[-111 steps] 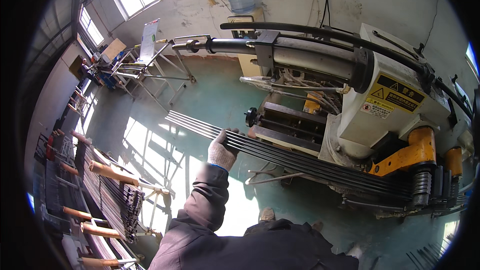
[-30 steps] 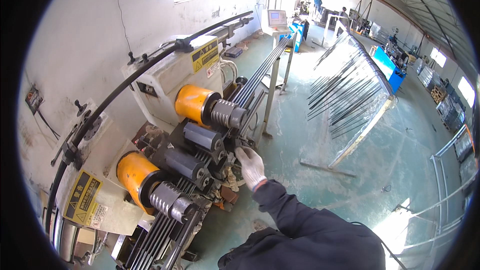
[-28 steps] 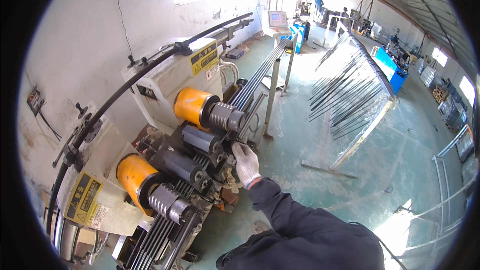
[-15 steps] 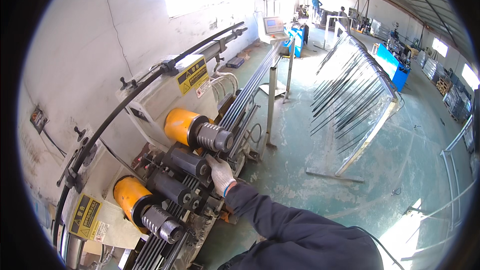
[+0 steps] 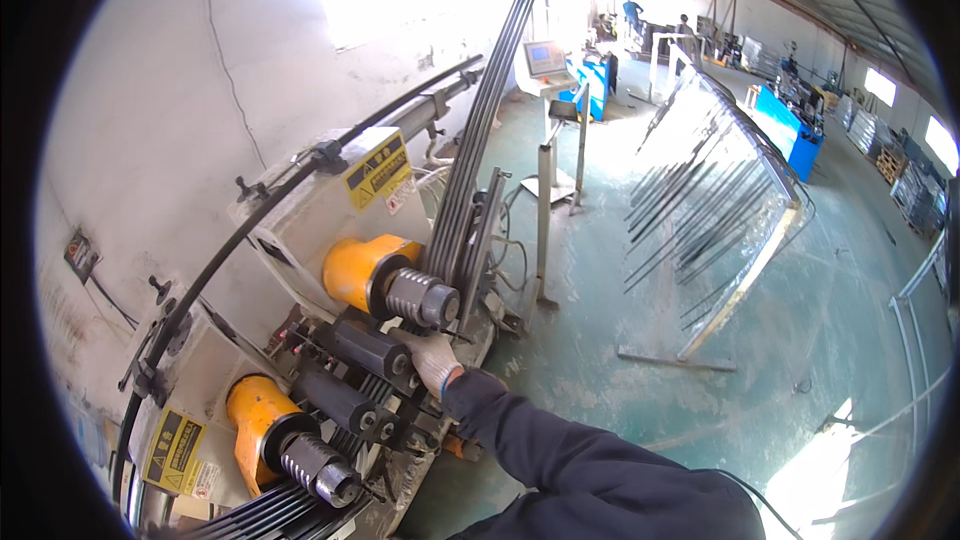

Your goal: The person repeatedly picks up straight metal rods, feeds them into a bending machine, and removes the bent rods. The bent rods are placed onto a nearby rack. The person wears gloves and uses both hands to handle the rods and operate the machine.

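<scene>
Your gloved right hand (image 5: 430,358) lies at the end of the farther dark block (image 5: 368,343), near the ribbed cylinder (image 5: 425,300); whether it grips cannot be told. Long dark bars (image 5: 482,120) slant upward beyond the cylinder.

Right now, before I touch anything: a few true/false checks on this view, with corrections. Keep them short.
1. The right hand is gloved. True.
2. The right hand is on the control panel. False: it is at a dark block on the machine.
3. Long dark bars slant up past an orange housing. True.
4. Both hands are in view. False: only the right hand shows; the left is out of view.
5. A rack of rods stands right of the machine in the picture. True.
</scene>
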### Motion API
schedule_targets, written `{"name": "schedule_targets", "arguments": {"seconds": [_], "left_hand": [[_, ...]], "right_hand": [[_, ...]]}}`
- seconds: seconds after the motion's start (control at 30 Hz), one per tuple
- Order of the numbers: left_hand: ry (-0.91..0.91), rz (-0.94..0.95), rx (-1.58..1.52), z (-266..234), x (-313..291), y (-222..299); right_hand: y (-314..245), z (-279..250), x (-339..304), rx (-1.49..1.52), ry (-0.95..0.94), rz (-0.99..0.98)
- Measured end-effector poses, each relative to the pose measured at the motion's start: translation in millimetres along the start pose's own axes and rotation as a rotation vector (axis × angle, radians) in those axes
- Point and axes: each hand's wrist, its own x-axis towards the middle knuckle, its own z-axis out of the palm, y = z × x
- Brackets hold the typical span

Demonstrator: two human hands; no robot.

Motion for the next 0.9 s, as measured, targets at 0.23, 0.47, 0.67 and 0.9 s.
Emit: {"name": "schedule_targets", "arguments": {"seconds": [0.23, 0.47, 0.67, 0.9], "left_hand": [[-0.203, 0.579, 0.656, 40.4, 28.7, 38.7], [-0.35, 0.116, 0.014, 126.5, 34.7, 71.8], [-0.599, 0.148, -0.002, 189.7, 32.8, 80.3], [-0.897, 0.635, 0.15, 176.1, 89.3, 41.8]], "right_hand": [[0.5, -4.0, 1.3, -0.058, -0.125, -0.094], [4.6, -5.7, 6.8, -0.094, -0.045, -0.116], [-8.5, -8.5, 5.1, -0.317, -0.019, -0.25], [-33.6, -11.3, -11.6, -0.255, -0.082, -0.236]]}}
